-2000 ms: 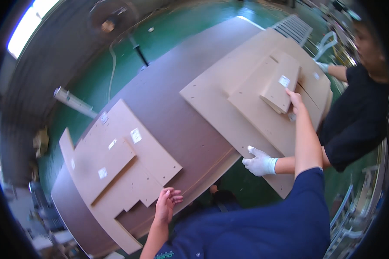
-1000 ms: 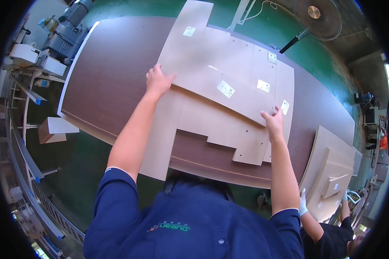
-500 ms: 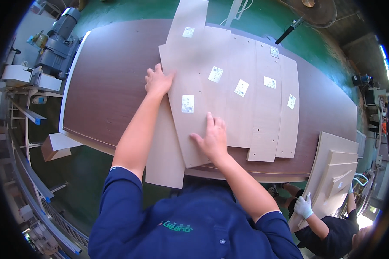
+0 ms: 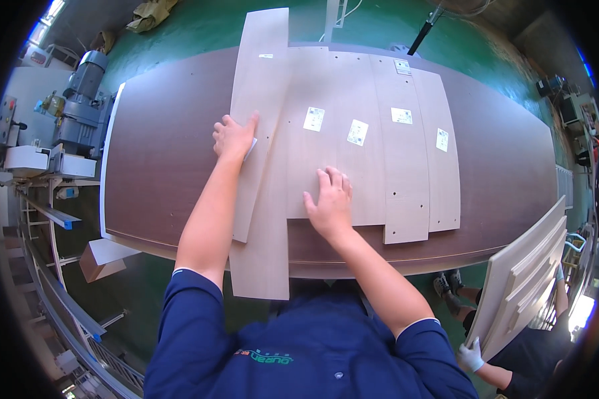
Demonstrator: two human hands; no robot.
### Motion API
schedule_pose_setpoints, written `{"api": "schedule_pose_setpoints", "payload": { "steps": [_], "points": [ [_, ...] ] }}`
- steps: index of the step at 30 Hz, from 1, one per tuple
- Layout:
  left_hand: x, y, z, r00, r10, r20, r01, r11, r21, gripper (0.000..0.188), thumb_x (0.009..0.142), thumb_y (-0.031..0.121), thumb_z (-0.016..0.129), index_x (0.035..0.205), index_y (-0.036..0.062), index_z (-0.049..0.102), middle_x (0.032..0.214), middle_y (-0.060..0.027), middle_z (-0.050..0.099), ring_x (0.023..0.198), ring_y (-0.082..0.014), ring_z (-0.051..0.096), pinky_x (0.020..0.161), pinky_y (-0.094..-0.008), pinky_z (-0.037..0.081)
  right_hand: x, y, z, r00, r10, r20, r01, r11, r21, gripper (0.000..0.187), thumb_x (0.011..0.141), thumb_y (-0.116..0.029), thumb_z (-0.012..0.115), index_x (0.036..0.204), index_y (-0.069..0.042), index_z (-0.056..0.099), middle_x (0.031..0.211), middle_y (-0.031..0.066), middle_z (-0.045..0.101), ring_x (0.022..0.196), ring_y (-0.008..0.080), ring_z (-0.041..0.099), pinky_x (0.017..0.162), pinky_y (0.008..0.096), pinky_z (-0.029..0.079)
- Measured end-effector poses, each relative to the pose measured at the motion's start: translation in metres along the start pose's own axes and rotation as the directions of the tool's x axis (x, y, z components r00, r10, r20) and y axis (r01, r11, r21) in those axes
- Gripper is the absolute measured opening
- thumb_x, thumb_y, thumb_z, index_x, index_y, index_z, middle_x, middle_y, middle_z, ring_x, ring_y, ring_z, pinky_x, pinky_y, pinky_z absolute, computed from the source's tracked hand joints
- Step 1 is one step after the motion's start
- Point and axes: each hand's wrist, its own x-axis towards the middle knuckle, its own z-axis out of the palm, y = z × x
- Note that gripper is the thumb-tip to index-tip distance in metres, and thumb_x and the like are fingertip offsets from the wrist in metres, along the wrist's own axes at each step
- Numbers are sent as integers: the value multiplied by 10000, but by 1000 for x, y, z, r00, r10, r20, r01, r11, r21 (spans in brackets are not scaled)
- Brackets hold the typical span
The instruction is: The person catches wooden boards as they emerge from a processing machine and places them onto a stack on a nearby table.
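Observation:
Several pale wood-look panels overlap on a long brown table, some with white paper labels and small drilled holes. My left hand grips the left edge of a narrow panel at the left of the group, its thumb on top and its fingers past the edge. Part of a white label shows beside that hand. Beneath this panel, another narrow panel sticks out over the table's near edge. My right hand has its fingers spread over a wide panel; whether it touches is unclear.
The brown tabletop extends past the panels on both sides. At lower right a person in white gloves holds a stack of pale panels. A grey motor machine stands at the left, and a cardboard box sits below the table.
The narrow panel under my left hand has shifted left and turned, uncovering more of the wide panel. My right hand now lies over the wide panel. The co-worker's stack has tilted more upright.

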Motion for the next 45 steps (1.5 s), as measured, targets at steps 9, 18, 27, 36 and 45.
{"api": "schedule_pose_setpoints", "payload": {
  "steps": [9,18,27,36,45],
  "points": [
    [-10,0,19,981,49,-187,-45,999,27,845,854,625,506,1366,-28,343,1383,-230,363,1322,-361,328,1069,-487,305,-22,75,-41,969,179,-170,-221,937,-270,652,814,-384,664,1332,-40,467,1424,192,375,1322,378,319,1109,463,231],
    [-177,14,92,617,786,26,-781,609,142,980,810,641,575,1463,-3,230,1530,-230,176,1428,-370,144,1161,-471,123,-62,139,-79,967,169,-190,-228,909,-349,628,888,-437,570,1381,-73,434,1489,155,328,1391,315,269,1140,454,181],
    [-221,46,99,592,794,141,-805,591,51,938,795,635,599,1462,57,283,1527,-250,154,1434,-413,81,1160,-511,65,-17,268,-160,769,565,-301,-605,795,-53,790,761,-430,712,1359,-4,420,1364,219,439,1286,376,388,1072,487,306],
    [-241,56,101,632,759,158,-775,615,148,954,784,689,568,1480,108,270,1551,-226,83,1451,-381,-6,1164,-512,0,26,247,-247,775,479,411,-611,405,681,383,827,-120,674,1155,37,554,1022,103,633,934,190,620,847,338,509],
    [-252,53,101,650,751,119,-760,643,98,850,805,627,587,1468,175,308,1555,-186,127,1452,-359,65,1172,-495,29,14,212,-238,944,250,216,-310,443,841,307,846,-19,605,1134,58,534,1028,113,646,928,165,625,826,309,517]
  ]
}}
